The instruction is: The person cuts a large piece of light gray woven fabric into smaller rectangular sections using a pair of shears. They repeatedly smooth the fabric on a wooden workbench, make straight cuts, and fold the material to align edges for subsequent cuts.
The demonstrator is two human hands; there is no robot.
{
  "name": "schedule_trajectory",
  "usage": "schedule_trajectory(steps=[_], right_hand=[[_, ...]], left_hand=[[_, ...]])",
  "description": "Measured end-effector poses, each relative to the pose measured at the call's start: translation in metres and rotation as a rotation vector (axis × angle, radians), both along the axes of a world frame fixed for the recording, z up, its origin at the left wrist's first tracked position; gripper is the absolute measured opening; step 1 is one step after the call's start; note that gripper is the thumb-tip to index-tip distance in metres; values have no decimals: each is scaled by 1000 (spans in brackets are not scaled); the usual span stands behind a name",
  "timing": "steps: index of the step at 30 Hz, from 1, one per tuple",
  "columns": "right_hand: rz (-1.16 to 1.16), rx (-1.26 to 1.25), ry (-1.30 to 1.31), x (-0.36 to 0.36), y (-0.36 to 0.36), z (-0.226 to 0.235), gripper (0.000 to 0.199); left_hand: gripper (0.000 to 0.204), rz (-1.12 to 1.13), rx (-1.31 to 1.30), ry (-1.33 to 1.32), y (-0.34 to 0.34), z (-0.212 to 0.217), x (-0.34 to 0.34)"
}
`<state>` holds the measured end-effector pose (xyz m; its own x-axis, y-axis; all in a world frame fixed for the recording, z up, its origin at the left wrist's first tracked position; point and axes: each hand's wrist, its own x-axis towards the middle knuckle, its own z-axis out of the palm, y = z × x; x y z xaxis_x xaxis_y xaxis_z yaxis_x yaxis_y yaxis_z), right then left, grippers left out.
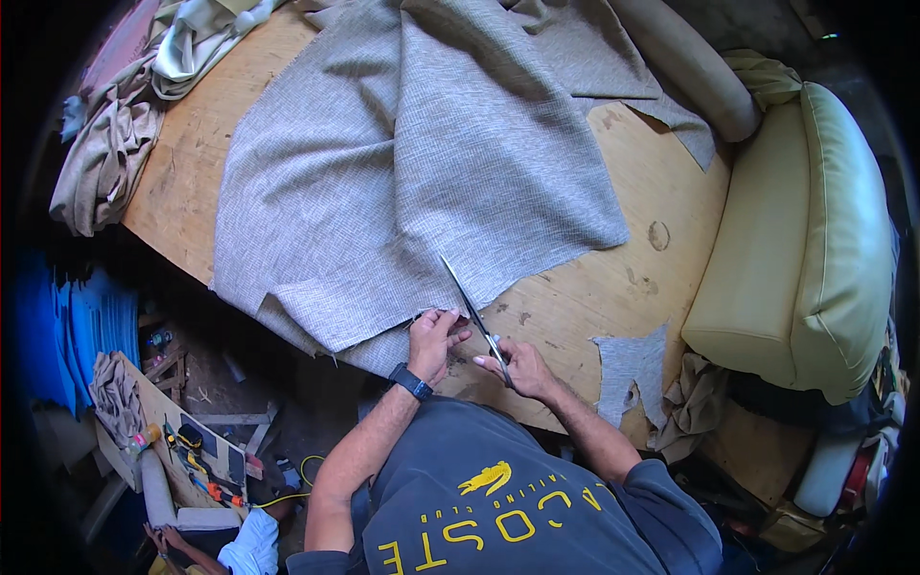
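Observation:
A large piece of grey-beige woven fabric (498,153) lies in loose folds over the wooden table, its near edge hanging over the front. My left hand (433,343), with a dark watch on the wrist, pinches the fabric's near edge between thumb and fingers. In my right hand (527,369) is a pair of scissors (470,305), held by the handles. Their long blades point away from me and to the left, lying across the fabric edge just right of my left fingers. How far apart the blades are is hard to see.
Bare plywood of the table (575,297) shows right of the fabric. A cream cushioned seat part (767,249) stands at the right, near a fabric scrap (632,369). Crumpled cloth (105,163) hangs at the far left. Lower left, another person (251,541) is beside a tool-covered board (196,446).

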<state>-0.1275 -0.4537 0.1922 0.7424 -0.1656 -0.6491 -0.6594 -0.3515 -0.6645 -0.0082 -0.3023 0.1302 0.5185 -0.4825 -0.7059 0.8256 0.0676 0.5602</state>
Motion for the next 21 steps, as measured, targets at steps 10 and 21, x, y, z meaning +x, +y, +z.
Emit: schedule_trajectory(steps=[10, 21], right_hand=[[-77, 23, -109, 29, 3, -9, 52], [-67, -51, -128, 51, -4, -12, 61]], left_hand=[[15, 1, 17, -9, 9, -3, -4], [15, -65, -1, -92, 17, 1, -2]])
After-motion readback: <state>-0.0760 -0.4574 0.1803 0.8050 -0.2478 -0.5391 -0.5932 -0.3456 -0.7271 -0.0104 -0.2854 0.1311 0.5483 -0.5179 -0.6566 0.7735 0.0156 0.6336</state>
